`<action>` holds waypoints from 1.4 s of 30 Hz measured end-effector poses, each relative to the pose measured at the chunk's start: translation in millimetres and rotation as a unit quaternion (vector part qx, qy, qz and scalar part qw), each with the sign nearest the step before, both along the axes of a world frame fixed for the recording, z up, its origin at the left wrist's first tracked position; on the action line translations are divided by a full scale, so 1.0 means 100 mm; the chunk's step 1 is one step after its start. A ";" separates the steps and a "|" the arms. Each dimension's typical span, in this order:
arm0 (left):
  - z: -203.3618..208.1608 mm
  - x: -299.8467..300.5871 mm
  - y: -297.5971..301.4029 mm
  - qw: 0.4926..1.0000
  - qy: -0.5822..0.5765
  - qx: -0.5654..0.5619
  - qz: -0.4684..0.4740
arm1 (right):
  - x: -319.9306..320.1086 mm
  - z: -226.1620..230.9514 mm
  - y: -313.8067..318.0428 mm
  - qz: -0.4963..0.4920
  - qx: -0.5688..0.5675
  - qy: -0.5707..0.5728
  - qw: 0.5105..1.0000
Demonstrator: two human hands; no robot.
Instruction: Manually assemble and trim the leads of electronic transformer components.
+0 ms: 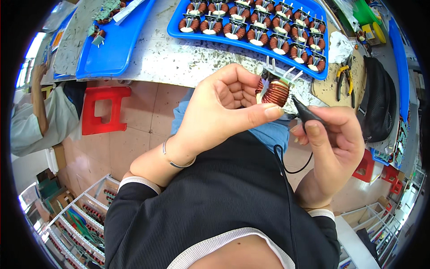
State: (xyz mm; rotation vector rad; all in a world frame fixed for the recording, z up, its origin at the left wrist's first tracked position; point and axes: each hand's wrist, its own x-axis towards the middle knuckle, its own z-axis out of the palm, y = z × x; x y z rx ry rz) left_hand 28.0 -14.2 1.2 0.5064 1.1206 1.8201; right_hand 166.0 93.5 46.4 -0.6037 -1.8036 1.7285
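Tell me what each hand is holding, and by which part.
The left hand holds a coil by its left and lower sides. The right hand pinches a black tool behind its pointed tip.

Copper-brown coil (275,93), seemingly greenish plate (285,79), black tool (305,112), blue tray (222,40)

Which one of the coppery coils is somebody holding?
The coppery coil in the person's left hand, beside the black pointed tool; the other coils in the full blue tray sit in rows, unheld.
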 end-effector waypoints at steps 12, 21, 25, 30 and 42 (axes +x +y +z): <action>-0.03 -0.01 -0.04 0.977 0.205 -0.024 0.046 | -0.07 0.06 0.00 -0.032 -0.020 -0.060 0.998; 0.00 -0.01 -0.06 0.959 0.277 -0.026 0.059 | -0.13 0.08 -0.01 -0.040 -0.055 -0.074 0.995; 0.00 -0.02 -0.06 0.944 0.323 -0.032 0.062 | -0.13 0.09 -0.01 -0.040 -0.062 -0.076 0.994; 0.01 -0.01 -0.07 0.944 0.320 -0.049 0.062 | -0.13 0.07 -0.01 -0.032 -0.073 -0.050 0.996; 0.02 0.00 -0.07 0.953 0.292 -0.029 0.071 | -0.14 0.05 -0.03 -0.037 -0.091 -0.025 0.995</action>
